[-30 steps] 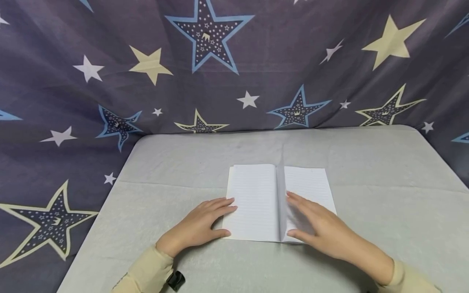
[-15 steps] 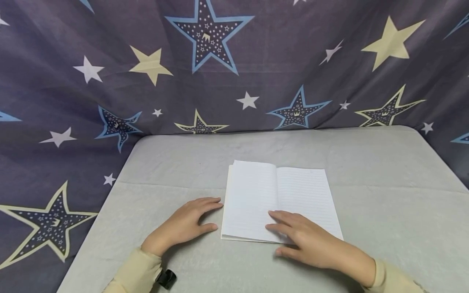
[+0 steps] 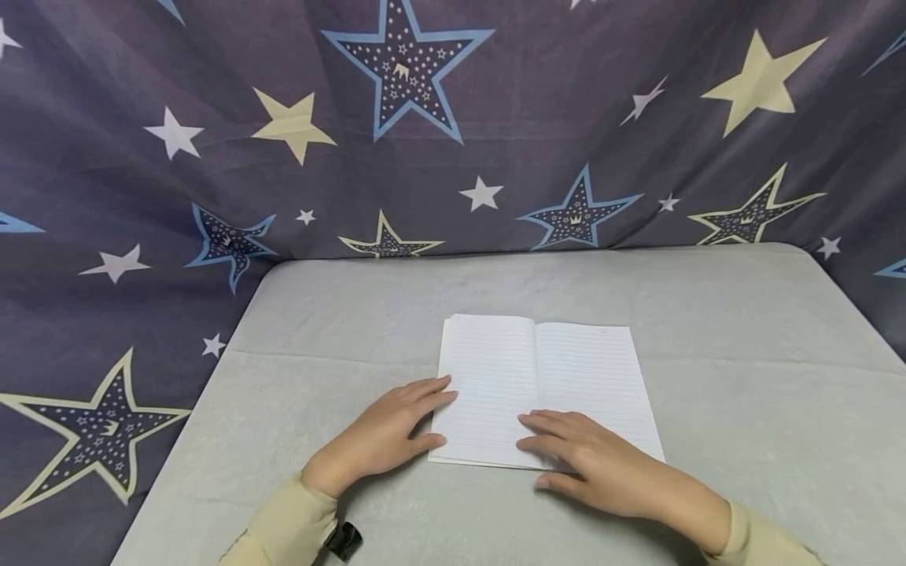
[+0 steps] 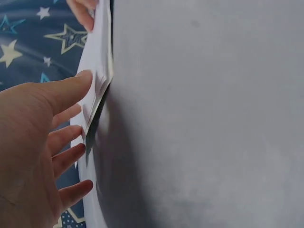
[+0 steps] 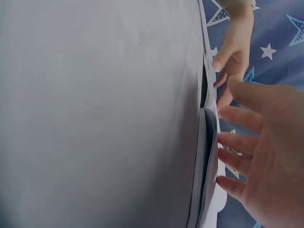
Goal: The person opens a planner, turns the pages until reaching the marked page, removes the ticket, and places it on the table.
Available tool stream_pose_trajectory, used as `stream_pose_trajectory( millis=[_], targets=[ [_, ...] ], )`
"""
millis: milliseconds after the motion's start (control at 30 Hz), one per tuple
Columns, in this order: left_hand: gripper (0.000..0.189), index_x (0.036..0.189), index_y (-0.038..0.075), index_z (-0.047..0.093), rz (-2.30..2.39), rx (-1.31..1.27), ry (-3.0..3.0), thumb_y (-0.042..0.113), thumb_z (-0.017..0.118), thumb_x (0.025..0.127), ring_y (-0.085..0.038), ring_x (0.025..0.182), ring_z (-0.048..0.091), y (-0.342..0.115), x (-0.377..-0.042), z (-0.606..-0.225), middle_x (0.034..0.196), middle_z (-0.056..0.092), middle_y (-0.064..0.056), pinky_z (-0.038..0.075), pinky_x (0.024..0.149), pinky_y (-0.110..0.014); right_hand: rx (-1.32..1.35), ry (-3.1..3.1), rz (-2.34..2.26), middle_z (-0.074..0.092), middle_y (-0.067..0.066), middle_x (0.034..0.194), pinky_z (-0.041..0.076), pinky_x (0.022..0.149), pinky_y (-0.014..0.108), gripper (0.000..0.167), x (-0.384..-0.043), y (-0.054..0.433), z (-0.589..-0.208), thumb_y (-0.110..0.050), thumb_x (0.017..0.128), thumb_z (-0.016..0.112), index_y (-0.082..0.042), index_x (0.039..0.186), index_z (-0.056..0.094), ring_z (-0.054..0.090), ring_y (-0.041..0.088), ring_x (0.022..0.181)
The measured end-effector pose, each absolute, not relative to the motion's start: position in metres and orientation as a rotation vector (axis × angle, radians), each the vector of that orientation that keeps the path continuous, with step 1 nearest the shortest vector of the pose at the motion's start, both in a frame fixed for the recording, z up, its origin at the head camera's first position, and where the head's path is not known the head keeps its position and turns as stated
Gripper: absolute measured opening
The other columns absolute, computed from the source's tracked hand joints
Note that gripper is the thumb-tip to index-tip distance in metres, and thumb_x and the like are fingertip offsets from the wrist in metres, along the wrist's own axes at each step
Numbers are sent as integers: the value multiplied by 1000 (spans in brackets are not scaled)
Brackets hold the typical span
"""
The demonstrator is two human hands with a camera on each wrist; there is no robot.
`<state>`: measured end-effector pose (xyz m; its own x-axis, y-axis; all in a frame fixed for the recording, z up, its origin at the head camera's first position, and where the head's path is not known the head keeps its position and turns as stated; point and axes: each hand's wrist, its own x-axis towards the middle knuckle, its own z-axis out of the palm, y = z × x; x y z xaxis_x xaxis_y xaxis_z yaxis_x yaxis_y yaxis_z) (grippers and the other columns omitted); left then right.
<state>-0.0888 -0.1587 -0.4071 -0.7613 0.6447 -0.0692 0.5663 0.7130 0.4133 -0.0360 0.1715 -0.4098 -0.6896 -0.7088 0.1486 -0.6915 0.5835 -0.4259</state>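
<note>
A notebook (image 3: 488, 377) with lined white pages lies spread flat on the grey-covered table. My left hand (image 3: 385, 428) is at its left edge, fingertips and thumb over the margin of the left page. Its fingers are spread and loosely bent in the left wrist view, next to the stacked page edges (image 4: 102, 78). My right hand (image 3: 602, 468) is across the lower right page, its fingertips near the centre fold and its thumb by the bottom edge. In the right wrist view, the right fingers (image 5: 237, 142) are spread along the paper, pinching nothing.
The table (image 3: 340, 314) has a light grey cloth cover with faint creases. Behind it and to the left hangs a dark curtain (image 3: 495, 102) printed with stars. A black band (image 3: 344, 541) sits at the left wrist.
A page that stood upright at the fold now lies flat on the left. My right hand has come nearer the bottom edge; my left moved off the notebook and back onto its edge.
</note>
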Motion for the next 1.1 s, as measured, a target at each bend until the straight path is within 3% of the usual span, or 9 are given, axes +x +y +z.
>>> stream_pose_trajectory(
  millis=[167, 300, 433, 533, 700, 900, 1100],
  targets=[
    [62, 147, 14, 50, 513, 1001, 2708, 37, 70, 93, -25, 142, 35, -157, -88, -409, 156, 38, -3, 30, 114, -49, -1232, 2812, -818, 55, 1, 142, 47, 99, 48, 37, -37, 185, -410, -34, 94, 68, -21, 129, 65, 52, 22, 129],
    [62, 146, 14, 50, 526, 1012, 2701, 38, 70, 92, -24, 142, 35, -159, -88, -411, 156, 39, -2, 29, 115, -49, -1149, 2876, -842, 56, 4, 141, 45, 102, 43, 40, -41, 205, -412, -30, 92, 72, -19, 129, 65, 53, 25, 128],
    [63, 147, 14, 49, 531, 1014, 2696, 38, 70, 92, -23, 143, 34, -162, -88, -412, 156, 38, -2, 28, 115, -48, -1056, 2914, -869, 54, 9, 142, 27, 112, 18, 47, -46, 232, -417, -28, 87, 77, -15, 130, 65, 51, 32, 129],
    [64, 147, 15, 49, 525, 1013, 2701, 39, 71, 92, -23, 143, 34, -163, -88, -414, 156, 38, -1, 28, 115, -48, -1041, 2925, -870, 52, 13, 144, 10, 110, 6, 58, -49, 252, -421, -27, 79, 84, -13, 131, 64, 46, 35, 131],
    [64, 147, 14, 49, 526, 1010, 2701, 38, 71, 92, -23, 143, 33, -164, -88, -414, 156, 38, -1, 28, 116, -48, -1072, 2919, -852, 46, 14, 148, 9, 109, 5, 76, -49, 279, -429, -30, 67, 91, -12, 135, 61, 31, 19, 142],
    [63, 147, 14, 49, 530, 1009, 2693, 38, 71, 92, -23, 143, 33, -164, -87, -414, 156, 38, -1, 28, 116, -49, -1097, 2919, -856, 45, 16, 148, 11, 107, 3, 82, -50, 293, -435, -36, 63, 91, -12, 135, 62, 21, 3, 142],
    [63, 146, 12, 50, 551, 1022, 2694, 35, 71, 92, -24, 143, 34, -163, -89, -414, 156, 39, -2, 28, 115, -49, -1102, 2982, -840, 50, 17, 143, 11, 108, 4, 76, -51, 290, -437, -35, 62, 91, -10, 128, 66, 36, 17, 137]
  ],
)
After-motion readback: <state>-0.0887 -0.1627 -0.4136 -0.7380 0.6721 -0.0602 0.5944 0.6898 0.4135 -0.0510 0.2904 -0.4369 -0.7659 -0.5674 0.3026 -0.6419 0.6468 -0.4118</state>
